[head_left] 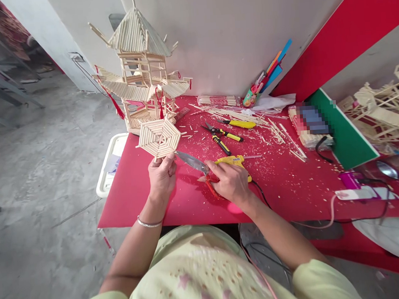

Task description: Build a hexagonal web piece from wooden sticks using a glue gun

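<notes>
Pinched between the thumb and fingers of my left hand (163,175) is a hexagonal panel of thin wooden sticks (160,138), laid in rings like a web. My right hand (230,181) is closed on red-handled scissors (191,161). The blades point left, and their tip is at the panel's lower right corner; I cannot tell whether it touches. Partly hidden behind my right hand, a yellow glue gun (232,160) lies on the table. Just beyond the panel stands a pagoda model (144,80) built of the same sticks, with red tassels hanging from its eaves.
Yellow-and-black pliers (221,137) and a yellow utility knife (240,123) lie on the red table (128,208). Loose sticks (248,115) and scraps are scattered behind them. A pen cup (250,96) stands near the wall. At right are a green board (340,132) and a power strip (361,194) with cables.
</notes>
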Demonstrator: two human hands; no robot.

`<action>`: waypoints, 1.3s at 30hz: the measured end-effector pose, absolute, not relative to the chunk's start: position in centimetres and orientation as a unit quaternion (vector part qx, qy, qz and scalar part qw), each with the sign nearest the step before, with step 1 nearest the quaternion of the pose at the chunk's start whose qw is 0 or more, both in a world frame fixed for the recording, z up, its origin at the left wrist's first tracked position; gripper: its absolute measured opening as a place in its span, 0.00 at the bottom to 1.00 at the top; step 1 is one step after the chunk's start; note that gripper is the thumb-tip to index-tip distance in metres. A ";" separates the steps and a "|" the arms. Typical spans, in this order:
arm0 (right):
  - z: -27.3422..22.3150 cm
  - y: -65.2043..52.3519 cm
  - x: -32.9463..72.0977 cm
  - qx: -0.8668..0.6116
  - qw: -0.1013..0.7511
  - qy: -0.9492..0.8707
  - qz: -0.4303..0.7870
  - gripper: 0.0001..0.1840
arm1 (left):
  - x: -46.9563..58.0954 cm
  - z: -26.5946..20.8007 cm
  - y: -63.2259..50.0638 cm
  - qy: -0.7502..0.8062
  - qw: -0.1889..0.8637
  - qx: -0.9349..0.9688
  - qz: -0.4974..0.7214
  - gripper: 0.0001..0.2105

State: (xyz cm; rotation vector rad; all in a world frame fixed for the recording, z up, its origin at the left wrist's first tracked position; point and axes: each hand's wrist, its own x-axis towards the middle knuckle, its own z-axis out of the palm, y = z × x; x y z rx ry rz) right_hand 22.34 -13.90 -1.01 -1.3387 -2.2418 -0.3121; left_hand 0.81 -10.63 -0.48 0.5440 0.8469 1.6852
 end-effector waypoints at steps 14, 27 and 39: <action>-0.9 -14.0 22.2 -0.473 0.261 -0.839 -0.057 0.29 | 0.9 -0.4 -10.8 0.349 0.570 0.219 0.711 0.15; -2.6 -13.4 22.5 -0.488 0.199 -0.835 -0.155 0.19 | 1.9 -1.2 -10.5 0.383 0.555 0.163 0.721 0.15; -0.8 -12.9 22.3 -0.484 0.227 -0.834 -0.135 0.19 | 2.3 -0.6 -10.3 0.394 0.542 0.141 0.729 0.14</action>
